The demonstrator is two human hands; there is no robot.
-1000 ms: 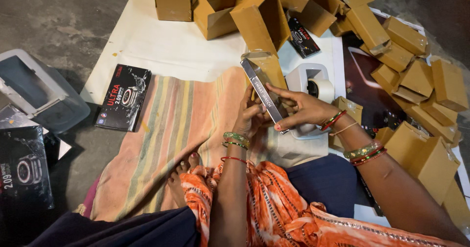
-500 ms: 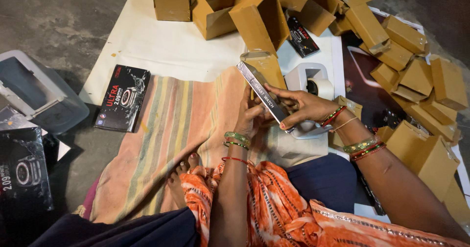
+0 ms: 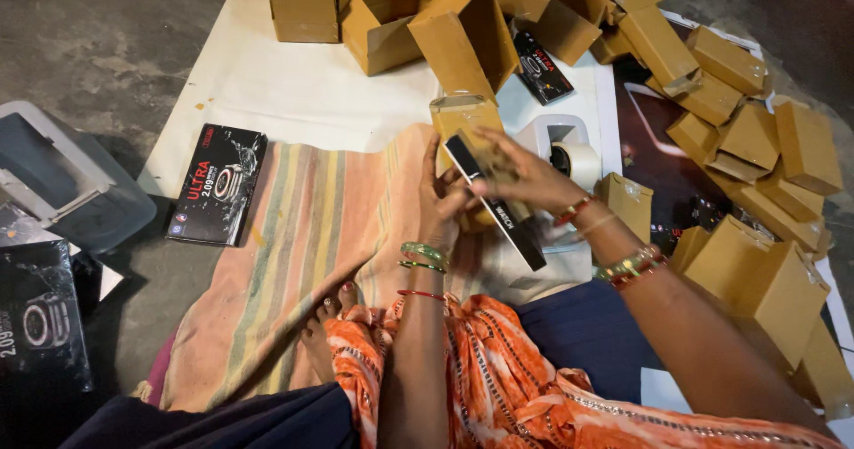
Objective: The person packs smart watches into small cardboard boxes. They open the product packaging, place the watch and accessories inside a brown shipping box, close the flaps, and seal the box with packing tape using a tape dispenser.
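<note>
The grey floor [image 3: 107,48] holds a white sheet [image 3: 294,93] far off, a striped cloth [image 3: 302,235] nearer, and a grey tub [image 3: 71,186] on the left.

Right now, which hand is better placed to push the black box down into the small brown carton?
Probably the right hand: its fingers lie along the black box, which angles toward the open brown carton. The left hand grips from below, steadying both.
</note>
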